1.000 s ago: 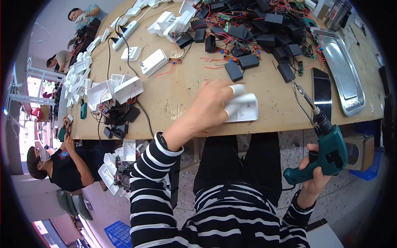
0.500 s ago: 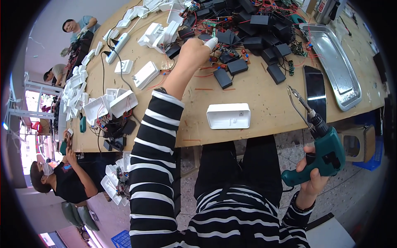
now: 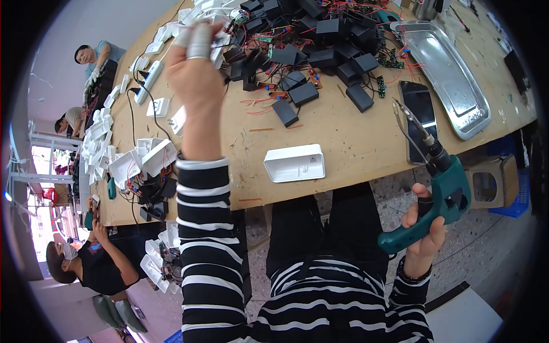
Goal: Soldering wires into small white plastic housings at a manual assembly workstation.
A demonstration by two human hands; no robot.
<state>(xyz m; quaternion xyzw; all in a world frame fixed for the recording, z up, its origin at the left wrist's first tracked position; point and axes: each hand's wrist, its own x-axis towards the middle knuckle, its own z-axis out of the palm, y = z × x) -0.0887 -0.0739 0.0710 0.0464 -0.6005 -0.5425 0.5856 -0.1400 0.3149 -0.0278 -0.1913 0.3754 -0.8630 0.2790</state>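
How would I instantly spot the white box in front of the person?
Find the tan table and follow its near edge to just beyond the person's black trousers. There lies a rectangular white box, its hollow inside showing. Unlike the other white cases clustered to the left, it sits apart.

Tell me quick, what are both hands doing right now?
Left hand: can't tell if it holds anything.
Right hand: holding the green soldering gun.

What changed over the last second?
The left hand has left the open white case and swung away from the person, leftward, toward far white parts; whether it grips anything is unclear. The right hand still holds the green soldering gun; the case stays put.
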